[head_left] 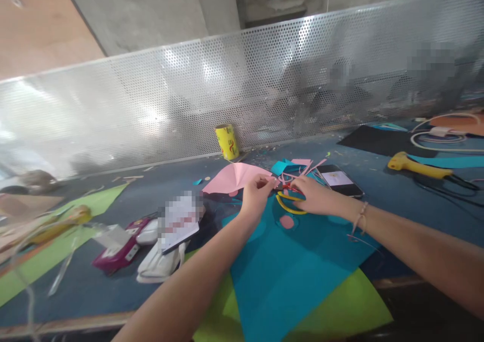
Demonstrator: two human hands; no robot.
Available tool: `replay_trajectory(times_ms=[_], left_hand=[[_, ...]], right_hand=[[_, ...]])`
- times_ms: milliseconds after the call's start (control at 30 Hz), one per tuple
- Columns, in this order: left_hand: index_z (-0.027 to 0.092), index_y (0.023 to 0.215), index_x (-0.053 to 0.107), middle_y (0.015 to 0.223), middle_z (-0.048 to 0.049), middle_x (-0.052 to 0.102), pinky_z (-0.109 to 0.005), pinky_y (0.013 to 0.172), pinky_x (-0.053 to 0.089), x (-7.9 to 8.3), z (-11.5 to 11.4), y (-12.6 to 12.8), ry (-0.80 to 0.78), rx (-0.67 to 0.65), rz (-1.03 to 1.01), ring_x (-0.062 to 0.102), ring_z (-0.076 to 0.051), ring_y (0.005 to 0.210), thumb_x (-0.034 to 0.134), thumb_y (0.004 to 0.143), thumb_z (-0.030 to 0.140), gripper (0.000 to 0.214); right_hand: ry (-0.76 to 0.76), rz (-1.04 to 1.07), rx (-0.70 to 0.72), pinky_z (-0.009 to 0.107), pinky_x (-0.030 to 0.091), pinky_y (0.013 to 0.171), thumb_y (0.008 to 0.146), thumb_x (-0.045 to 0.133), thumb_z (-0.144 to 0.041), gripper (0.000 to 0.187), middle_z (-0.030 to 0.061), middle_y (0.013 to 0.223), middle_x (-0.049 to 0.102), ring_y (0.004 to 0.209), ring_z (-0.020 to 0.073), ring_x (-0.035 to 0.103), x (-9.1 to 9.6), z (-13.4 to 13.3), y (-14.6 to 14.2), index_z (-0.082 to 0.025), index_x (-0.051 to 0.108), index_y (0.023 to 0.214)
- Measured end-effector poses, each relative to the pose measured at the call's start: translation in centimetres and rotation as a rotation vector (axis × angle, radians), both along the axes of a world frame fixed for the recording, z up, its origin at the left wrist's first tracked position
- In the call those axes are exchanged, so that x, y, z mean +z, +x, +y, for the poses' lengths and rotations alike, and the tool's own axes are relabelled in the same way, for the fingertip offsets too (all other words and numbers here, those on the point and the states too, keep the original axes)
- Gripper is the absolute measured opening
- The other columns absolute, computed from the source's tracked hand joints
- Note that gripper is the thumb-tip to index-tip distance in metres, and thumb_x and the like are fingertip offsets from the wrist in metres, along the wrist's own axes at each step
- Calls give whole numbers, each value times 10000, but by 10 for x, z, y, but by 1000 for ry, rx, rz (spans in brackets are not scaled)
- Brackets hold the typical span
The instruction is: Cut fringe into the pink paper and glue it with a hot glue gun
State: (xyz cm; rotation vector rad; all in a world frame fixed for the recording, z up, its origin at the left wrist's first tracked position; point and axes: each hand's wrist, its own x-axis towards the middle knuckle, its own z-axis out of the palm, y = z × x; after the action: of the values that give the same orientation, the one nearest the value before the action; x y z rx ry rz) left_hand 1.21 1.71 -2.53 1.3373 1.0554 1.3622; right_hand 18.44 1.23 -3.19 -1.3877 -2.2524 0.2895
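My left hand [256,193] is closed in a pinch on a thin pink paper strip [280,179] beside a large pink sheet [230,176]. My right hand [314,194] lies over yellow-handled scissors [289,203], with its fingers curled at the red pivot and the strips. Both hands work above a teal paper sheet [291,266], which carries a small pink paper disc [286,222]. Loose pink and teal offcuts [298,164] lie just beyond the fingers.
A phone [340,180] lies right of my hands. A yellow roll [227,141] stands against the perforated metal screen [242,79]. A yellow glue gun [419,167] with cables sits far right. Magenta and white packets [139,246] and green paper [56,241] lie left.
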Motion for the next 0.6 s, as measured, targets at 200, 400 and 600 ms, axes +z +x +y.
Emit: replay_trajectory(times_ms=[200, 400, 600], left_hand=[[159, 712, 512, 594, 8, 599, -235, 559, 475, 2, -6, 3, -41, -37, -75, 557, -91, 521, 671, 625, 320, 242], [172, 789, 484, 719, -31, 661, -260, 586, 495, 2, -9, 5, -80, -21, -119, 606, -113, 571, 645, 667, 277, 227], [152, 782, 568, 736, -46, 669, -226, 614, 474, 2, -5, 4, -66, -23, -130, 602, -115, 666, 673, 623, 217, 202]], right_hand=[[-130, -254, -131, 247, 357, 507, 604, 583, -277, 291, 108, 933, 577, 712, 191, 560, 2, 3, -1, -161, 485, 852], [-202, -322, -200, 256, 309, 449, 623, 562, -346, 365, 81, 756, 618, 621, 204, 561, 8, 7, 4, -163, 502, 932], [-365, -92, -248, 265, 306, 421, 673, 564, -366, 445, 50, 625, 590, 511, 185, 530, 13, 9, 16, -151, 474, 1052]])
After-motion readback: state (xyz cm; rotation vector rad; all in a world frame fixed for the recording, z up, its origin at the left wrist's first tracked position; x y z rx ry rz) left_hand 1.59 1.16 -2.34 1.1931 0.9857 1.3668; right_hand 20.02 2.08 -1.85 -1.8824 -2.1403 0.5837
